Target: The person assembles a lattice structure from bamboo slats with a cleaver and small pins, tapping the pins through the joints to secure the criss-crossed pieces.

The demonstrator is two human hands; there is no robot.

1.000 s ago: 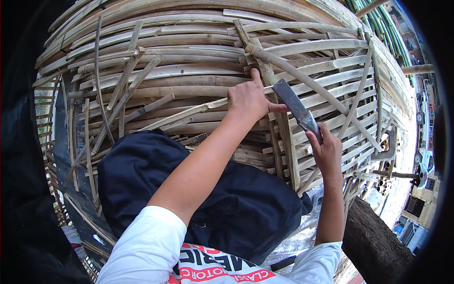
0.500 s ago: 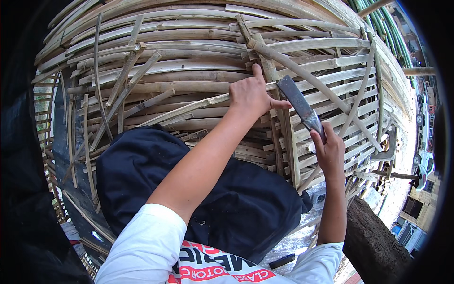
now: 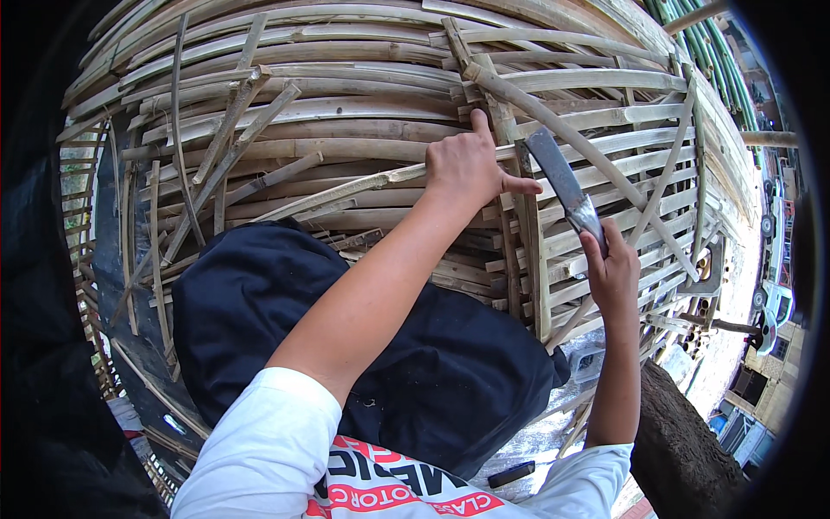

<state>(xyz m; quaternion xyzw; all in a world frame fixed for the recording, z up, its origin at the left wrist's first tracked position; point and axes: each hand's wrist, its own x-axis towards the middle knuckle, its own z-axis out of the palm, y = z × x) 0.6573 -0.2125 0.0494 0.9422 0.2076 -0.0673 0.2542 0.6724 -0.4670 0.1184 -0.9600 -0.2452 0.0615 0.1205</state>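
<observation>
My left hand lies over a pale bamboo slat that runs in from the lower left. Its index finger points away and its thumb sticks out to the right; the other fingers curl down around the slat, partly hidden. In my right hand is a machete with a broad, dark, square-ended blade, gripped by the handle. The blade slants up and left, its end close beside an upright post of a bamboo frame, just right of my left thumb. Whether the blade touches the frame I cannot tell.
Long split bamboo strips are stacked across the far side. A bamboo pole crosses the slatted frame diagonally. Dark cloth covers my lap. A thick log stands at the lower right, and a small black object lies near my right sleeve.
The machete and my right hand have shifted slightly right, the blade's end moving a little off the post. My left hand keeps its place on the slat. The whole view has shifted slightly.
</observation>
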